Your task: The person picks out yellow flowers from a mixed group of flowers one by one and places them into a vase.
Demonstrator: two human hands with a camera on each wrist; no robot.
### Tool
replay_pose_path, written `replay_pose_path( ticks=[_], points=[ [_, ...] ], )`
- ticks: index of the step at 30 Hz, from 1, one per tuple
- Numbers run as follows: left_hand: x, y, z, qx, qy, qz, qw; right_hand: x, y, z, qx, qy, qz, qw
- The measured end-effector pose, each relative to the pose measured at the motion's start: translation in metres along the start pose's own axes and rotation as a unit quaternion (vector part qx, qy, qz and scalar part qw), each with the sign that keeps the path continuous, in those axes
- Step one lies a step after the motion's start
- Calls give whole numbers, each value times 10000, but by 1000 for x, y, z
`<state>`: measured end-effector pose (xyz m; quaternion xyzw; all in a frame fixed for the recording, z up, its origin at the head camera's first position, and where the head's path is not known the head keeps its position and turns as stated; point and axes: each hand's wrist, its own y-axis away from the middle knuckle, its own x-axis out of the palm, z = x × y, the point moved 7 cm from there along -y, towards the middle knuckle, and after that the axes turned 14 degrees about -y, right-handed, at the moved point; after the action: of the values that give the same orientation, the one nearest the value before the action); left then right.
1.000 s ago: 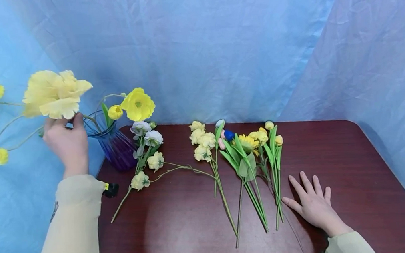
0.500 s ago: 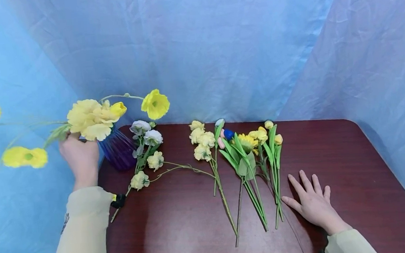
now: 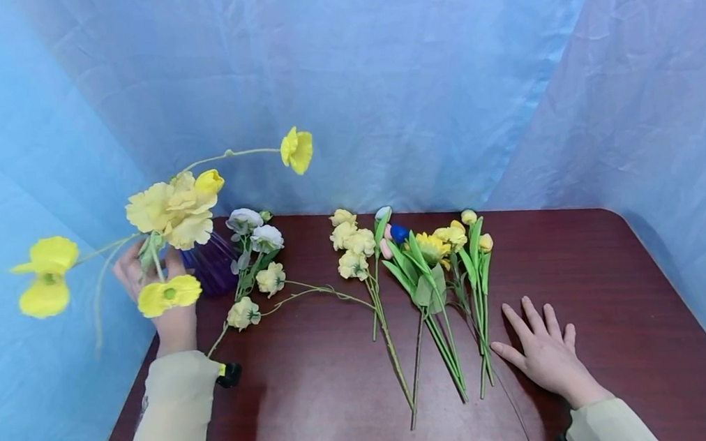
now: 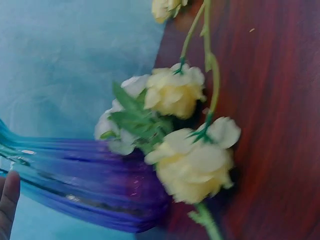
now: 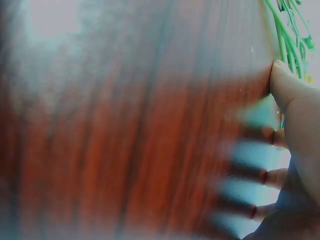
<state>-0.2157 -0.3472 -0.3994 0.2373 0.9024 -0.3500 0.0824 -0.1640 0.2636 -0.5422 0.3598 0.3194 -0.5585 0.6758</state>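
At left, the left hand (image 3: 133, 276) sits partly behind yellow blooms (image 3: 172, 212), its grip impossible to tell; at lower right, the right hand (image 3: 546, 357) rests on the table (image 3: 317, 392), fingers spread. The purple vase (image 3: 214, 269) stands just right of the nearer left hand, long axis slanting down rightward toward its base. Loose flowers (image 3: 428, 250) lie mid-frame, between the hands.

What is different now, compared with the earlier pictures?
In the head view, the left hand and big pale flower moved right and lower; the poppies swung right. Whether the hand let go is hidden. The vase, right hand and loose flowers stayed put.
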Motion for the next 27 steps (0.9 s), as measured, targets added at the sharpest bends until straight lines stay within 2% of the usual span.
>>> replay_pose_path(
  ticks=[2, 3, 6, 10, 12, 14, 17, 22, 27],
  points=[
    [4, 9, 3, -59, -259, 232, 9994, 0, 0, 1, -11, 8, -16, 10000],
    [7, 13, 6, -241, -326, 412, 9983, 0, 0, 1, -10, 13, -15, 10000],
    [18, 27, 7, -332, -668, 877, 9933, -1, 0, 2, -17, 31, -17, 10000],
    [36, 51, 6, -381, -569, 1497, 9864, -1, 0, 2, 6, 74, 5, 10000],
    [46, 64, 5, -416, -721, 1870, 9788, -1, 0, 3, 13, 91, 11, 10000],
    [56, 77, -1, -404, -1069, 2324, 9659, -2, 0, 3, 5, 81, 10, 10000],
    [71, 95, -14, -15, -1446, 2965, 9440, -2, 0, 3, 3, 95, 14, 10000],
    [90, 126, -39, 621, -1397, 3844, 9104, -3, 0, 3, 21, 97, 14, 9999],
    [105, 156, -60, 1017, -1760, 4481, 8706, -4, 0, 5, 26, 106, 6, 9999]
  ],
)
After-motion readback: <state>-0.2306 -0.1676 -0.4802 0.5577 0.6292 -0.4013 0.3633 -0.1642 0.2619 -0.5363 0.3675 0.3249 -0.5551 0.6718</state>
